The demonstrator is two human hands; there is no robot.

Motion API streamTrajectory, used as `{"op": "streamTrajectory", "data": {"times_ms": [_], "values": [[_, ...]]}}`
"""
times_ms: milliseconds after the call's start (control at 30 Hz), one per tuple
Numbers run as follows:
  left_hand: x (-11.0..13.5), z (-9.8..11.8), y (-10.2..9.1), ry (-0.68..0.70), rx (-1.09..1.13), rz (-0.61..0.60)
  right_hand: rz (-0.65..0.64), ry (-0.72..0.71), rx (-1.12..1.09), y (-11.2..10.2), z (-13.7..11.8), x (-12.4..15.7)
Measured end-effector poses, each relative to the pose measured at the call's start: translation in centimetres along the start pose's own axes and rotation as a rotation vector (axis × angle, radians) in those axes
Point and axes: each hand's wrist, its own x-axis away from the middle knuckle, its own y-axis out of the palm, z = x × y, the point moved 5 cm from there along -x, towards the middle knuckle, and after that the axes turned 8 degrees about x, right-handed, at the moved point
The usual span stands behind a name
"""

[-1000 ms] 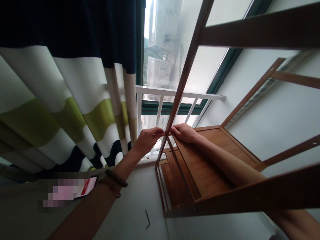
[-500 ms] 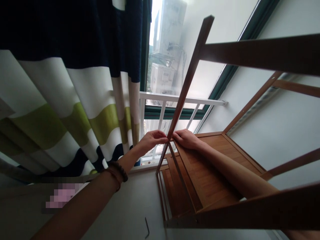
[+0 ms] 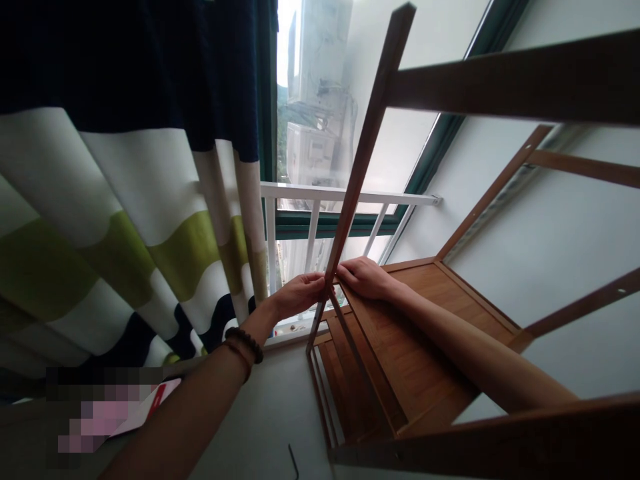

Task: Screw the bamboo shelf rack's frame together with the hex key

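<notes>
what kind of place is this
Probably a room in a high-rise flat: a striped curtain hangs beside a window with a white guard rail, air-conditioner units hang outside, and a wooden shelf rack stands inside.

One view, worn on the head, looks forward and down along both forearms to the left hand (image 3: pixel 299 295) and right hand (image 3: pixel 363 278) at mid-frame. It faces the window (image 3: pixel 320 100) — curtain (image 3: pixel 125 173) left, wall (image 3: pixel 560 247) right — from close inside the rack (image 3: pixel 425 333), whose bars cross the foreground.
</notes>
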Motion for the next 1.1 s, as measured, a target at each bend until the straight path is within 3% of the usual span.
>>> {"op": "streamTrajectory", "data": {"times_ms": [300,500,767,1100], "values": [[0.5,0.6,0.5,0.024,-0.136,-0.02,-0.044,0.001,0.031,0.5,-0.5,-0.5],[0.7,0.4,0.2,0.066,-0.158,0.031,-0.042,-0.002,0.025,0.5,-0.6,-0.4],[1.2,0.1,-0.2,0.285,-0.036,0.233,0.046,0.001,0.002,-0.3,-0.9,0.2],[2.0,0.6,1.0,0.216,-0.168,0.239,0.142,0.079,0.139,-1.1,-0.8,1.2]]}}
